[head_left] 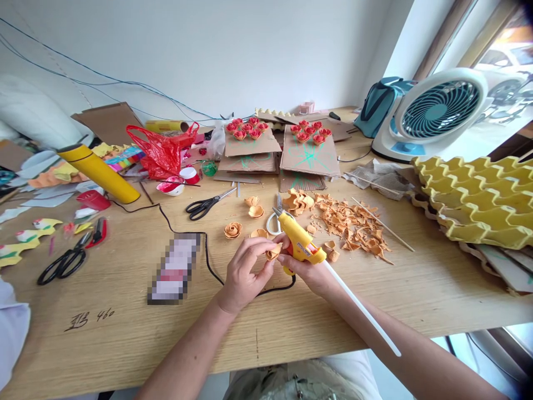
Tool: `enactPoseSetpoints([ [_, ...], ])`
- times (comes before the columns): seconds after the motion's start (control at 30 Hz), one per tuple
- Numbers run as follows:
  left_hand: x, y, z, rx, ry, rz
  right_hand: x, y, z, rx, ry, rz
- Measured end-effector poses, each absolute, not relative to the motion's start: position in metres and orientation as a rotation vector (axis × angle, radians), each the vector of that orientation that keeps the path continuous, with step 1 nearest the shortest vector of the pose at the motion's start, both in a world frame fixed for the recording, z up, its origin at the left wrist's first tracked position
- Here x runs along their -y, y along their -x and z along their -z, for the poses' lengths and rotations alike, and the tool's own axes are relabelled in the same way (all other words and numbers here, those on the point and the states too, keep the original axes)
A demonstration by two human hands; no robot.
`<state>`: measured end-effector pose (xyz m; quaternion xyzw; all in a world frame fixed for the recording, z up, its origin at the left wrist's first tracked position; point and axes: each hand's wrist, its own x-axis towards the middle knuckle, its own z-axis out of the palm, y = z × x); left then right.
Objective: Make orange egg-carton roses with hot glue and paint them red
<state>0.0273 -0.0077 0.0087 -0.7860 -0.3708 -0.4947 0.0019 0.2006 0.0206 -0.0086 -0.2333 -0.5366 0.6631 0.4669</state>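
My left hand (245,272) pinches a small orange flower piece (273,253), cut from what looks like egg-tray pulp. Closed around a yellow hot glue gun (302,240) is my right hand (306,272), its fingertips close to the flower piece. A long white glue stick (362,308) juts from the gun's back, over my right forearm. The nozzle points away from me. Just beyond my hands lie a rolled orange rose (232,230), an orange petal cup (256,211) and white-handled scissors (273,224), partly hidden by the gun.
Orange scraps (353,222) and a wooden stick (383,225) lie right. Yellow egg trays (474,205) and a fan (437,111) stand farther right. Red flowers (310,132) sit on cardboard (310,155) behind. Black scissors (210,204), a phone (175,269) and a black cord (210,261) lie left.
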Motion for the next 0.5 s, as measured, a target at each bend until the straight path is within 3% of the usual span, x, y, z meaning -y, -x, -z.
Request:
enactPoseSetpoints([
  [0.5,0.0095,-0.0337,-0.0066,1.316,2.448,1.672,-0.0215,-0.1988,0.0094,1.367,0.652,-1.525],
])
